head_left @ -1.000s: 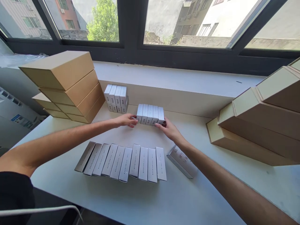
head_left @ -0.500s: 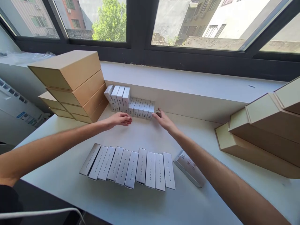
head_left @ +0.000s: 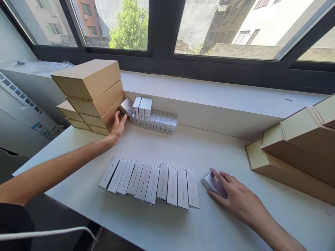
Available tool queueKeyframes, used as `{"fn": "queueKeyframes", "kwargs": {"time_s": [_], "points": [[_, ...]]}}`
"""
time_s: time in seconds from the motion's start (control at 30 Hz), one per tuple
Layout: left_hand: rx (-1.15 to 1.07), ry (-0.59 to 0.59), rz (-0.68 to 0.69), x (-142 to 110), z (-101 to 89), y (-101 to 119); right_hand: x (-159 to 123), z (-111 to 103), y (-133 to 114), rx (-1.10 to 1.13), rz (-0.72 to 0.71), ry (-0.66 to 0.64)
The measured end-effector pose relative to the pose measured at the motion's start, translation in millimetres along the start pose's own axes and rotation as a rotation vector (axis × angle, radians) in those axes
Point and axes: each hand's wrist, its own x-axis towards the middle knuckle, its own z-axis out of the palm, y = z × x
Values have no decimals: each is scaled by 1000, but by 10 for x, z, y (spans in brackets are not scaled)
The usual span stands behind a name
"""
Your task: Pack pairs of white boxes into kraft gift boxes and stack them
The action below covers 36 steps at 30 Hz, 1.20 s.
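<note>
My left hand reaches to the back left, its fingers touching a tilted small white box at the end of the standing white boxes by the window ledge. Whether it grips that box I cannot tell. My right hand lies flat over a single silver-white box on the table, fingers stretched across it. A row of several flat white boxes lies side by side just left of that box.
A stack of brown cardboard boxes stands at the back left, touching the white boxes. More brown boxes lean at the right. The white table ends at a near edge; the window ledge runs behind.
The group of standing boxes now sits against the other standing boxes at the back. My left hand moved left to the tilted end box. My right hand pulled back onto the single box.
</note>
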Motion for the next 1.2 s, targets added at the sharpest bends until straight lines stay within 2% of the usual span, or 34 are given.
{"fn": "queueKeyframes", "kwargs": {"time_s": [0.07,0.1,0.23,0.33,0.43,0.57,0.63,0.73,0.87,0.97,1.03,1.1,1.2], "points": [[-94,20,-135,96,51,24,193,-91,-6,149,61,32],[-138,26,-156,148,78,43,305,-160,-13,257,110,60],[-216,15,-32,367,182,83,818,-531,-149,843,240,222],[-203,25,65,497,236,59,1286,-838,-431,1158,251,230],[-170,-28,173,561,266,26,1828,-1061,-834,1224,232,146],[-109,-170,247,552,261,-6,2481,-1134,-1401,1229,183,14],[-101,-234,257,530,246,-17,2675,-1102,-1637,1226,146,-41],[-117,-285,252,512,234,-15,2780,-1047,-1869,1246,61,-99],[-136,-324,244,507,243,37,2655,-1042,-1893,1250,0,-103],[-114,-287,184,373,119,98,2299,-1045,-1692,1227,-3,-22],[-75,-259,108,144,-117,133,1882,-1006,-1469,1146,-30,50],[-14,-277,-2,-204,-479,154,1341,-915,-1209,958,-76,78],[161,-409,-216,-851,-1083,150,479,-687,-861,741,6,-73]]}}
